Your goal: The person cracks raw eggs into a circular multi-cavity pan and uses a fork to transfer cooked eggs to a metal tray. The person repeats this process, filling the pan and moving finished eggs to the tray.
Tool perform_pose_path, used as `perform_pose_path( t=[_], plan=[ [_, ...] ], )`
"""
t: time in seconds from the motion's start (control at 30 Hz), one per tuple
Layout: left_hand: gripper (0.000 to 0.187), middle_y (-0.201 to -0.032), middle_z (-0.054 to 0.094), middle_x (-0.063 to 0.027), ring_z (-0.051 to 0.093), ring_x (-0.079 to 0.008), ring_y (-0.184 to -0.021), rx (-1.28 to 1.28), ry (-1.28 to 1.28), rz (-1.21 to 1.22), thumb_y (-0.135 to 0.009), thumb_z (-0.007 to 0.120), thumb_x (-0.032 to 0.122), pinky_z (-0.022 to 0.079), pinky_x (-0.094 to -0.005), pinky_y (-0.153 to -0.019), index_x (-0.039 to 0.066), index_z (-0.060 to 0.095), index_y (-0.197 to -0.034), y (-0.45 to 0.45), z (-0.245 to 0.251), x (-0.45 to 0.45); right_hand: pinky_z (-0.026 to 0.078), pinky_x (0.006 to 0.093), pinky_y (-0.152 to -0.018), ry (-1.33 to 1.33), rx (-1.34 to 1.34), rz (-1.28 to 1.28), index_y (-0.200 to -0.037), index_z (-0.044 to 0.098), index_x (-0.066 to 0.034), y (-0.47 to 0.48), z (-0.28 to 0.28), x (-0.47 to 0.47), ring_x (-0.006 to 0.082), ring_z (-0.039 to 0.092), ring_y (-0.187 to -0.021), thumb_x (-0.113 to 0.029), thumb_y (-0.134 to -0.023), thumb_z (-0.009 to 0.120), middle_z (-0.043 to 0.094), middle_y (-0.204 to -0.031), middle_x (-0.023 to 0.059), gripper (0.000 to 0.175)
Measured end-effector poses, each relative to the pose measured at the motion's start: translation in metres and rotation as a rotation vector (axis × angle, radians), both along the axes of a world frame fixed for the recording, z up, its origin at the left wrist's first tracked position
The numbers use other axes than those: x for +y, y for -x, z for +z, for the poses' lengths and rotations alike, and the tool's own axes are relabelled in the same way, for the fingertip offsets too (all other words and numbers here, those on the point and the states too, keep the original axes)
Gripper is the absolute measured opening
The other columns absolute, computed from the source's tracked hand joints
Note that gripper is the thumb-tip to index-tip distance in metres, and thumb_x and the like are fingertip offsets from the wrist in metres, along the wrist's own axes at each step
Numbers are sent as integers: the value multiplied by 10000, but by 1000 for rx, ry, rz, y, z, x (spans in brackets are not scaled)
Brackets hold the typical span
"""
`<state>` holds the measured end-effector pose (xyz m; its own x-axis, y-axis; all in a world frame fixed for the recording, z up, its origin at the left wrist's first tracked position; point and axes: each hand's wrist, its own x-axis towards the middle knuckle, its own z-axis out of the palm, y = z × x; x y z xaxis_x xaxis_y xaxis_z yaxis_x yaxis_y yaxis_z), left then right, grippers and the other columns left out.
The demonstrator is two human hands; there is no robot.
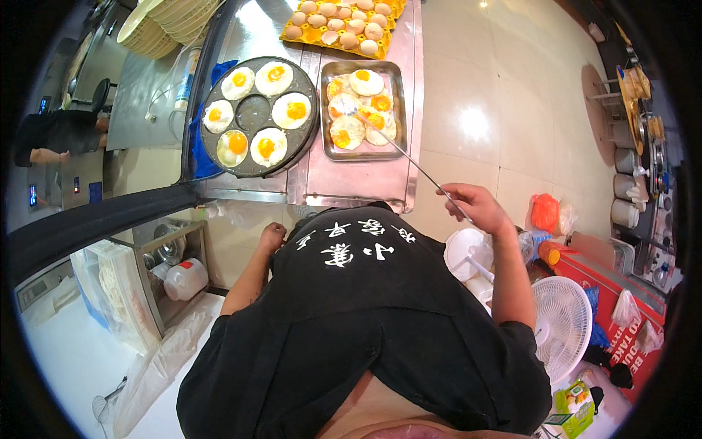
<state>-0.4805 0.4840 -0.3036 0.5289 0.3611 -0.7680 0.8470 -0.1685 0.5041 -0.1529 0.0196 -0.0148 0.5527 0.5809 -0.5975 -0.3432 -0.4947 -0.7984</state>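
My right hand (476, 207) grips the end of a long thin metal utensil (422, 169), whose far end reaches over the fried eggs (347, 131) in a rectangular steel tray (403, 110). My left hand (272, 237) hangs low near the counter's front edge, holding nothing that I can make out; its fingers look curled. Left of the tray sits a round black multi-hollow egg pan (313, 118). Fried eggs lie in its outer hollows, one of them (232, 148) with partly translucent white, and the middle hollow (253, 112) has no egg.
Behind the steel tray, a yellow egg carton (288, 34) holds several shell eggs. Blue cloth (203, 156) lies by the pan. A black frame bar (109, 214) runs left of me. To my right stand a white fan (565, 324) and a white bin (463, 252). Another person (60, 137) stands far left.
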Motion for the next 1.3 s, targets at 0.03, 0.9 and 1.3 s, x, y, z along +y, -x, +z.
perform_pose_path(
  t=[0.03,0.9,1.3],
  plan=[
    [303,-903,722,-175,729,-283,-712,-6,-11,-29,-946,645,200,595,-402,-638,-51,686,-1112,-1,2,0,510,279,-635,60,-182,41,-1282,706,-50,4,-12,12,115,607,-684,-154,-990,665,670,-813,54,312],
    [285,-892,752,-173,741,-298,-815,17,-95,70,-865,658,234,580,-408,-753,-9,753,-978,31,9,-1,441,503,-840,533,-1152,450,-1285,593,-38,35,-69,121,336,676,-930,-296,-896,690,694,-979,146,477],
    [310,-891,730,-182,732,-282,-677,8,-28,88,-899,659,192,601,-392,-624,-43,700,-1096,50,-6,11,477,513,-846,569,-1139,466,-1204,666,-79,-29,-40,145,347,673,-983,-299,-941,650,699,-1050,169,343]
  ],
)
